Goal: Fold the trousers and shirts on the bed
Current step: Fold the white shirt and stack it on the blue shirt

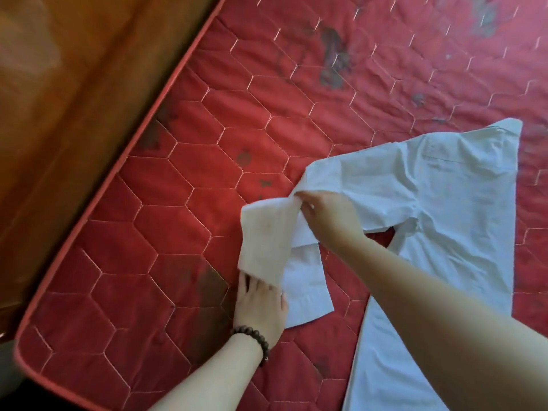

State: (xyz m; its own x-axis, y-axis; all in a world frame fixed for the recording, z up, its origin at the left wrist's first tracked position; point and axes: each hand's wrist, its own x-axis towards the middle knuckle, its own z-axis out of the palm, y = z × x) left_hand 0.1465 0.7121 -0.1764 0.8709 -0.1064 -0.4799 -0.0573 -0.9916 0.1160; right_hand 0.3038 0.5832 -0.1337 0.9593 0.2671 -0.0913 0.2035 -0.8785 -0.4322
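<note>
I see 1 white shirt (pixel 439 203) spread on the red quilted mattress (pixel 207 129) of the bed, its body running toward the lower right and 1 sleeve (pixel 296 262) reaching toward the mattress's near corner. No trousers are in view. My right hand (pixel 329 215) pinches the sleeve partway along, fingers curled on the cloth, lifting a fold so the cuff end (pixel 264 241) hangs doubled over. My left hand (pixel 261 304), a bead bracelet (pixel 252 339) on the wrist, lies with fingers spread and flat at the sleeve's edge, its fingertips hidden under the cloth.

To do this fold well, I judge I should keep the left hand pressing as an anchor while the right carries the sleeve across the shirt body, laying it straight along the side seam, then smooth the wrinkles outward before letting go, lest the loose cuff bunch.
</note>
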